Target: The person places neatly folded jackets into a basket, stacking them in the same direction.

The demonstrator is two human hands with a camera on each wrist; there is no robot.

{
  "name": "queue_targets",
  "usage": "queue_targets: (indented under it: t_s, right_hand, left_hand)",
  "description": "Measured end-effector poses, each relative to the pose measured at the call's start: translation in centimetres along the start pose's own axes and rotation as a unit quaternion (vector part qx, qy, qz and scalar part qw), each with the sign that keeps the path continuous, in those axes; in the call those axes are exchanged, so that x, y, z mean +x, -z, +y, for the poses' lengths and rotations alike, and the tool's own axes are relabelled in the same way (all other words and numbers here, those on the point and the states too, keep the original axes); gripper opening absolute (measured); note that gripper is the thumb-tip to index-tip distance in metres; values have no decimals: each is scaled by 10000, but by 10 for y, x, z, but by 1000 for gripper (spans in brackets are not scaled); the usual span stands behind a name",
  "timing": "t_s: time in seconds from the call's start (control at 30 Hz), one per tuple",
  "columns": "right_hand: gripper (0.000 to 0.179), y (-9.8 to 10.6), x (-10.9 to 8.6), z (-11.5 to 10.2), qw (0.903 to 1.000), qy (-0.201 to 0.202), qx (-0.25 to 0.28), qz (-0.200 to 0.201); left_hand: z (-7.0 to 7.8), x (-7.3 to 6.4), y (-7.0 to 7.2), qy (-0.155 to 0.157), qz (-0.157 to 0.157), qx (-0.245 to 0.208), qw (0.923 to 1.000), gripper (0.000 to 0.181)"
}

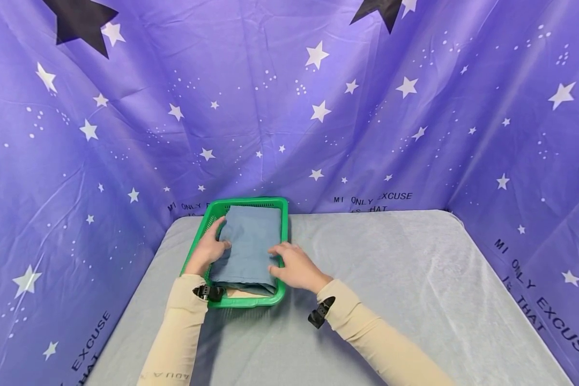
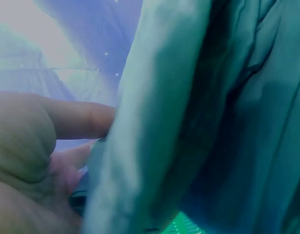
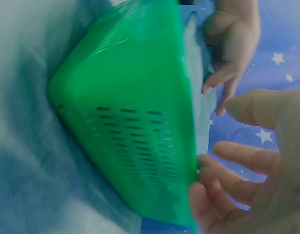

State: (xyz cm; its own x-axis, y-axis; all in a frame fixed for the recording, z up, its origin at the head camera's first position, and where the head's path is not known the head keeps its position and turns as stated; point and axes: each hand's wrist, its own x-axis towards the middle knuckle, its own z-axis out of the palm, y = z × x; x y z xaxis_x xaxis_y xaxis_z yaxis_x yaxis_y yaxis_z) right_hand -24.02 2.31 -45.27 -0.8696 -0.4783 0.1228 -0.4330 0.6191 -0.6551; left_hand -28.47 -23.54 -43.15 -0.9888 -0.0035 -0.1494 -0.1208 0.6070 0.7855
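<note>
A folded blue-grey cloth (image 1: 251, 244) lies in a green plastic basket (image 1: 284, 220), on top of darker folded fabric and something beige at the near end. My left hand (image 1: 208, 251) is at the cloth's left side, its thumb at the edge. In the left wrist view, a digit of that hand touches the folded fabric (image 2: 145, 117), and other fingers are partly hidden behind it. My right hand (image 1: 299, 267) reaches over the basket's right rim, fingertips by the cloth's right edge. The right wrist view shows its fingers (image 3: 250, 158) spread and loosely bent beside the rim, gripping nothing.
The basket stands at the back left of a table with a light grey cover (image 1: 391, 284). A purple curtain (image 1: 270, 107) with stars hangs behind the table and on both sides. Black cameras (image 1: 322, 312) are strapped to both wrists.
</note>
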Motion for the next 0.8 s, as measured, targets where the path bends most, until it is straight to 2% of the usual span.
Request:
queue_targets:
  t_s: [0.1,0.2,0.33,0.47,0.63,0.8]
  right_hand:
    - [45,-5,0,-1,9965,288,-772,116]
    - [42,-9,2,0,9880,503,-1452,163]
    - [38,-14,3,3,9762,690,-2053,61]
    - [36,-18,3,5,9727,767,-2188,-111]
    - [36,-21,6,7,9703,795,-2271,-268]
    - [34,-19,7,5,9671,809,-2351,-537]
  left_hand:
    - [3,-1,-1,-18,-110,579,9983,75]
    - [5,-1,-2,-22,-249,1075,9939,70]
    - [6,-1,-3,-62,-408,1673,9850,65]
    - [8,-1,-3,-55,-549,2092,9763,64]
    - [10,-2,-3,104,-695,2272,9713,63]
    - [12,-2,-4,71,-828,2519,9642,62]
